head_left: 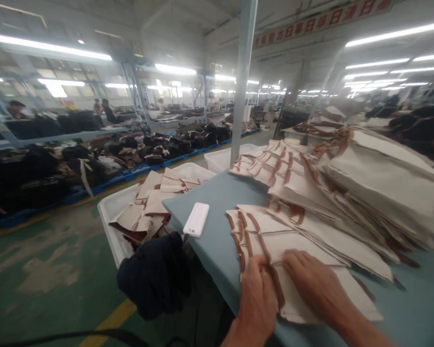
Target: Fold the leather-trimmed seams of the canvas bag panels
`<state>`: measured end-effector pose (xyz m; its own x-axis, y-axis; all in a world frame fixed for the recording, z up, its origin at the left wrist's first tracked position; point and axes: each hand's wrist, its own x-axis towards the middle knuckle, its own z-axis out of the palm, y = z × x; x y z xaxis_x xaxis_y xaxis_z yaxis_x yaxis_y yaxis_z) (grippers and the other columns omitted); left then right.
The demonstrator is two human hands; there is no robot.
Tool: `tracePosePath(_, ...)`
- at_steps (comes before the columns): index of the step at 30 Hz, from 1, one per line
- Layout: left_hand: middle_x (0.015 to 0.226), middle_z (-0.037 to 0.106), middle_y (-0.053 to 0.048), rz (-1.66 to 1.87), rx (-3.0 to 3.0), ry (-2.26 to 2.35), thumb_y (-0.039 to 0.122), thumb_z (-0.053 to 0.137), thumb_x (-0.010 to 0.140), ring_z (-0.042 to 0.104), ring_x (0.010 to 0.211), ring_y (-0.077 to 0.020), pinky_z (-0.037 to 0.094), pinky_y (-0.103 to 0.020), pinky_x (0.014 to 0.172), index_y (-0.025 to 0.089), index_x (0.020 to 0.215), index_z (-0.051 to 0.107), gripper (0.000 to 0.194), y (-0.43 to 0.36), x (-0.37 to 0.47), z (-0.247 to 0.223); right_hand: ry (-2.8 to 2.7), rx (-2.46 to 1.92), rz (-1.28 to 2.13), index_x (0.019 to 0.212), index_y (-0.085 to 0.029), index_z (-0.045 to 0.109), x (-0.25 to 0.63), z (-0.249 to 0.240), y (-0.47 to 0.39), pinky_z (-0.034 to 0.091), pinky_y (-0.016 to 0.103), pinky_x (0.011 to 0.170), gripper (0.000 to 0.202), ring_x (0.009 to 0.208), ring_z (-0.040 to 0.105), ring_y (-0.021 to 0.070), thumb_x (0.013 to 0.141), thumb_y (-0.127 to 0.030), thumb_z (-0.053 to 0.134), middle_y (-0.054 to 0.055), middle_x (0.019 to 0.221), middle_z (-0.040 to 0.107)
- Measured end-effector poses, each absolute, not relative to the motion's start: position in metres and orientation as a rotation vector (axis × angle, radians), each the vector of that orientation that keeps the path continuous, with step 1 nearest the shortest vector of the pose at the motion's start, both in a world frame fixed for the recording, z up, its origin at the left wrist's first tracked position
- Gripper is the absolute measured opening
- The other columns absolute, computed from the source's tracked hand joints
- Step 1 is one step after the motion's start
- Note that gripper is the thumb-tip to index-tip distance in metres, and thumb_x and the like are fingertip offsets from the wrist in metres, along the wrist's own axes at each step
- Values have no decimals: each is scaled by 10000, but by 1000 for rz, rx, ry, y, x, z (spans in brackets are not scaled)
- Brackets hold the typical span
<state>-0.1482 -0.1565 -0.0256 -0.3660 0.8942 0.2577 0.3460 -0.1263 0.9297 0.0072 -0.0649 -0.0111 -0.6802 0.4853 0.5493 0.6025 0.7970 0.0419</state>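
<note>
Cream fabric panels with brown trim lie overlapped in a row on the blue-grey table in front of me. My left hand is closed on the trimmed left edge of the nearest fabric panel; its fingertips are partly hidden. To its right, my right hand rests on top of that panel, its fingers stretched over the cloth and slightly blurred. Behind the row, a taller stack of similar panels leans over the table's right side.
A white power bank lies near the left edge of the blue-grey table. Beside the table stands a white bin holding more panels. Dark cloth hangs below the power bank. A metal post rises behind the table.
</note>
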Motion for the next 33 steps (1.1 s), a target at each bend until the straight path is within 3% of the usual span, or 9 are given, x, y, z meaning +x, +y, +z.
tracePosePath(4,1083,748,-146,1476,1475,1715,168,341,1033,718,1011,-249,571,-388,913,149,1167,616,306,-157,-149,-32,-2283,-891,-271,963,-280,540,24,-5,-61,514,404,605,177,641,686,265,1038,-217,393,34,777,699)
tracePosePath(9,1292,712,-202,1387,1681,1810,164,475,948,647,1250,-335,498,-514,1109,137,1300,634,387,-154,-142,-39,-2110,-1013,-191,939,-323,563,36,11,-53,440,411,512,175,576,680,308,1024,-395,428,67,685,697)
tracePosePath(12,1261,733,-208,1327,1737,1815,181,450,976,681,1200,-338,525,-513,1080,125,1308,649,391,-146,-145,-41,-2079,-1129,-137,871,-301,551,35,14,-54,444,385,527,224,589,695,301,1024,-393,417,61,657,677)
tracePosePath(15,1363,681,-213,1301,1737,1771,176,373,1029,636,1288,-313,499,-508,1117,106,1410,570,435,-132,-154,-47,-2033,-1297,-119,931,-242,565,34,9,-55,491,365,597,299,648,711,276,1050,-408,346,73,746,713)
tracePosePath(19,1263,713,-170,1271,1779,1689,222,492,1050,668,1208,-301,510,-548,1082,120,1317,630,317,-116,-164,-58,-1955,-1461,-83,1009,-198,580,37,0,-51,516,339,670,340,734,718,246,1088,-369,298,76,813,725)
tracePosePath(23,1223,710,-94,1246,1837,1671,338,641,1020,687,1134,-265,547,-526,1016,157,1234,666,281,-114,-167,-55,-1932,-1509,-4,1056,-159,625,35,2,-47,549,334,731,276,756,689,183,1095,-367,447,26,862,699)
tracePosePath(26,1160,733,-99,1226,1864,1662,323,610,1029,699,1102,-262,551,-510,1005,149,1175,686,239,-115,-166,-47,-1945,-1530,38,1079,-148,650,37,8,-41,569,345,756,259,769,672,162,1064,-391,560,13,898,682)
tracePosePath(30,1159,760,-146,1243,1829,1655,309,449,1035,713,1106,-289,549,-473,1015,163,1195,682,318,-119,-165,-30,-2029,-1537,60,1083,-151,651,39,15,-32,563,337,739,257,749,652,155,1050,-397,587,9,899,668)
tracePosePath(33,1261,730,-157,1270,1747,1692,385,490,981,666,1206,-323,491,-502,1086,174,1245,653,375,-130,-166,-16,-2161,-1481,74,1061,-155,631,34,24,-31,510,306,699,199,708,626,157,1074,-319,519,-3,833,652)
